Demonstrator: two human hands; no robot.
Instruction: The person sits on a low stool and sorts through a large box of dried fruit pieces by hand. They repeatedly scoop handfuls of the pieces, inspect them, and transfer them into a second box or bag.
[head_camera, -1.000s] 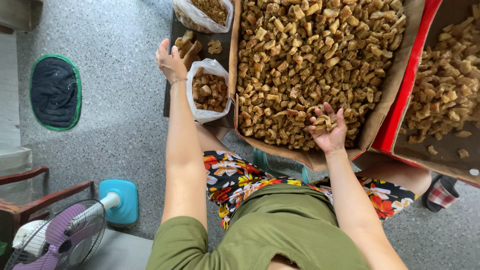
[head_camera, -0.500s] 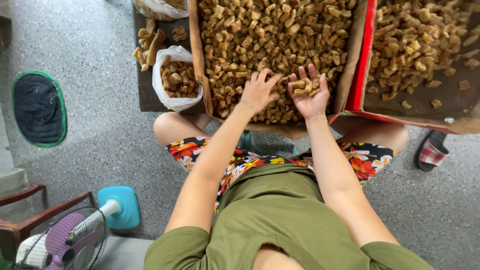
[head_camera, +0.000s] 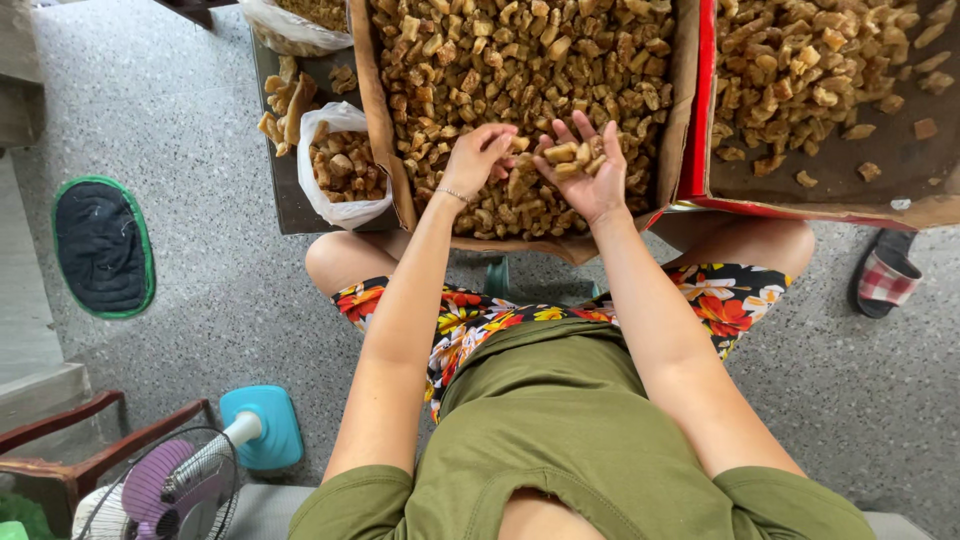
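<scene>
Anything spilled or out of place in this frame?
Some brown pieces lie loose on the dark board, outside the white bag. One checked slipper sits alone on the floor. Both hands, right hand cupping pieces, left hand picking, look normal.

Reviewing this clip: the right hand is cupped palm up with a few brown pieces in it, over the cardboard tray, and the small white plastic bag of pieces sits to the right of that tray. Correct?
Not quite. The head view shows the white plastic bag to the left of the cardboard tray, not the right. The rest holds: the right hand is cupped palm up with a few brown pieces in it, over that tray.
</scene>
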